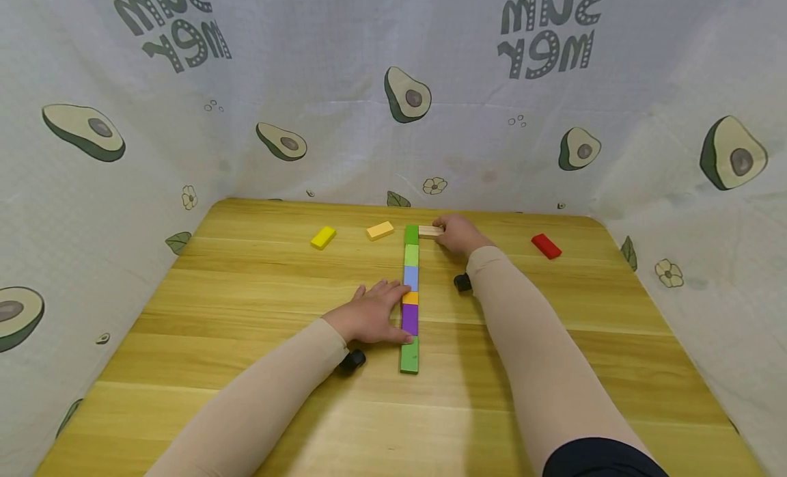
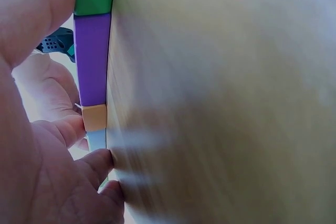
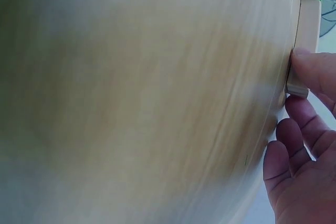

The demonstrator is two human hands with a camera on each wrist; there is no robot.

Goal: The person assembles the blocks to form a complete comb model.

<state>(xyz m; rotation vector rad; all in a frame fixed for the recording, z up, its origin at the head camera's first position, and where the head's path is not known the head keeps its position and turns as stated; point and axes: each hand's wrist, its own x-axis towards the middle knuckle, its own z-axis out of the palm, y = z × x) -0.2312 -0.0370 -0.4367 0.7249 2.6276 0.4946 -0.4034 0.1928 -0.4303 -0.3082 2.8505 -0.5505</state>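
Observation:
A straight row of coloured wooden blocks runs away from me down the table: a green block (image 1: 408, 357) nearest, then a purple block (image 1: 409, 320), an orange block (image 1: 410, 298), a blue block (image 1: 410, 277), a light green block (image 1: 411, 255) and a green block (image 1: 412, 234) at the far end. My left hand (image 1: 371, 315) rests along the row's left side, thumb near the purple and near green blocks, a fingertip by the orange one. Against the far green block's right side lies a plain wood block (image 1: 428, 232); my right hand (image 1: 458, 234) pinches its right end between thumb and fingers.
Left of the row's far end lie a yellow block (image 1: 323, 238) and a light orange block (image 1: 380, 231). A red block (image 1: 546, 246) lies at the far right. The wooden table (image 1: 246, 285) meets a white avocado-print cloth (image 1: 344, 94) along its back and sides.

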